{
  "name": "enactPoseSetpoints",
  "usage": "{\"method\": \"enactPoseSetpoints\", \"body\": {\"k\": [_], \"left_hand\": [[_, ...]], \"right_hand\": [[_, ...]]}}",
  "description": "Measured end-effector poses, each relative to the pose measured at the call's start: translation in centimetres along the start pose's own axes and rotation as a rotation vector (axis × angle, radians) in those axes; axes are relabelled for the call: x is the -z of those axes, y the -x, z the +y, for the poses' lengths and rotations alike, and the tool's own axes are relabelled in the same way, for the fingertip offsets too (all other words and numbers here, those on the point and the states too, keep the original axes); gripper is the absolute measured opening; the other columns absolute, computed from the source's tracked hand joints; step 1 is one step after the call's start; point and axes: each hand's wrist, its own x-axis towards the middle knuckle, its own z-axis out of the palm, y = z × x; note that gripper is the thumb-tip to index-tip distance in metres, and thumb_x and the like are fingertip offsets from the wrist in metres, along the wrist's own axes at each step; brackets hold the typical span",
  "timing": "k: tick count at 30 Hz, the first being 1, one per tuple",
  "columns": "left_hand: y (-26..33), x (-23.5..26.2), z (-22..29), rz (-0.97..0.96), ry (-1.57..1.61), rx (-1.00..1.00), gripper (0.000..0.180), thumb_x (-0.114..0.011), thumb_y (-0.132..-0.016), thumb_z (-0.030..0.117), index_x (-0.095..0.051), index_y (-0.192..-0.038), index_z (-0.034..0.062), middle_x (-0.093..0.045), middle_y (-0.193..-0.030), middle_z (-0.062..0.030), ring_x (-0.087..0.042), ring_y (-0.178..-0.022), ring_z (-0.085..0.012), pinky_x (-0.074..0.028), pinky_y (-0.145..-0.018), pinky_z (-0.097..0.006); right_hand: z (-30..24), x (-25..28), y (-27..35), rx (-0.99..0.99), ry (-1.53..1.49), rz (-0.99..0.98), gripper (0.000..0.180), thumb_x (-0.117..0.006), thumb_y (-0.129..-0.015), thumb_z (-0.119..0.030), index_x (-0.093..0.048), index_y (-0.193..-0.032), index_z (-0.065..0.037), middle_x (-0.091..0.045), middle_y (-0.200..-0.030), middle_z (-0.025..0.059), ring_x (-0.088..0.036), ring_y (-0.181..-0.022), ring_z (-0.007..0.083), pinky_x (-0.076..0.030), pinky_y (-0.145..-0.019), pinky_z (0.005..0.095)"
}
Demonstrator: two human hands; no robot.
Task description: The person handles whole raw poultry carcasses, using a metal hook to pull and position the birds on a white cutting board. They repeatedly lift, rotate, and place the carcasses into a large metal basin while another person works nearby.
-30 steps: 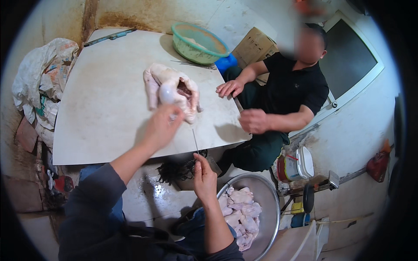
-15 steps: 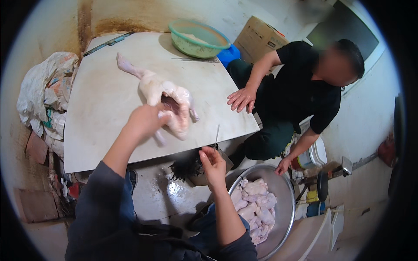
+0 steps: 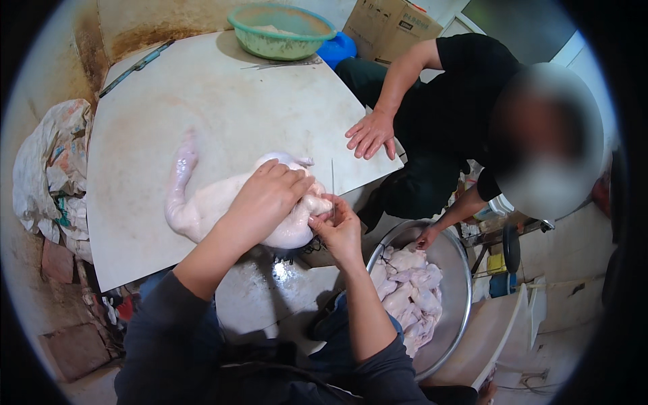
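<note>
A pale plucked duck point(image 3: 209, 202) lies near the table's front edge, its long neck curving up on the left. My left hand point(image 3: 273, 199) is closed on the bird's right-hand end, fingers bent over the skin. Right against that end, my right hand point(image 3: 341, 229) pinches a thin metal needle point(image 3: 333, 177) that points upward past the fingertips. My fingers hide the cavity opening and the needle's lower part.
A green basin point(image 3: 280, 44) and several thin metal rods point(image 3: 280, 64) sit at the table's back. To the right, a person rests one hand point(image 3: 373, 135) on the table point(image 3: 135, 135). The other hand point(image 3: 426, 236) reaches into a metal bowl point(image 3: 462, 297) of plucked birds point(image 3: 405, 290).
The duck has been turned over and brought nearer, its cavity no longer showing. My right hand has come up to its end with the needle. The person's lower hand has moved into the bowl.
</note>
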Motion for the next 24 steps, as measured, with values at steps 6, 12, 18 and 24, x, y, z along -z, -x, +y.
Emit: {"method": "enactPoseSetpoints", "body": {"k": [6, 12, 18, 24], "left_hand": [[-1.4, 2.2, -0.2, -0.229, 0.267, 0.008, 0.046, -0.060, -0.085, 0.009, -0.061, -0.130, 0.0035, -0.068, -0.122, -0.0115, -0.061, -0.113, -0.0320, -0.042, -0.108, -0.044], [0.1, -0.8, 0.6, -0.045, 0.100, -0.022, 0.032, -0.063, -0.084, 0.013, -0.068, -0.114, 0.0021, -0.067, -0.119, -0.0149, -0.061, -0.116, -0.0318, -0.045, -0.104, -0.042], [-0.7, 2.0, 1.4, -0.146, 0.307, 0.069, 0.017, -0.067, -0.082, 0.012, -0.071, -0.095, 0.0029, -0.068, -0.105, -0.0136, -0.065, -0.102, -0.0317, -0.053, -0.084, -0.039], [0.2, 2.6, 0.1, -0.183, 0.455, 0.067, 0.016, -0.063, -0.085, 0.005, -0.069, -0.099, 0.0026, -0.066, -0.102, -0.0132, -0.065, -0.097, -0.0341, -0.053, -0.081, -0.039]], "right_hand": [[-0.9, 1.2, -0.5, -0.010, -0.091, -0.093, 0.070, -0.092, -0.071, -0.009, -0.059, -0.132, 0.003, -0.062, -0.127, 0.0119, -0.061, -0.078, 0.0112, -0.055, -0.073, 0.0295], [0.1, -0.3, 0.2, 0.049, 0.173, -0.092, 0.042, -0.089, -0.070, -0.004, -0.063, -0.102, 0.002, -0.063, -0.104, 0.0066, -0.062, -0.089, 0.0154, -0.053, -0.081, 0.0299], [-1.1, 0.6, 0.3, 0.103, 0.241, -0.053, 0.038, -0.089, -0.069, -0.004, -0.063, -0.097, 0.000, -0.059, -0.098, 0.0074, -0.061, -0.086, 0.0181, -0.051, -0.078, 0.0315], [-2.2, 0.4, 0.5, 0.079, 0.122, -0.055, 0.031, -0.083, -0.074, 0.001, -0.063, -0.098, -0.001, -0.057, -0.099, 0.0055, -0.060, -0.083, 0.0140, -0.050, -0.074, 0.0284]]}}
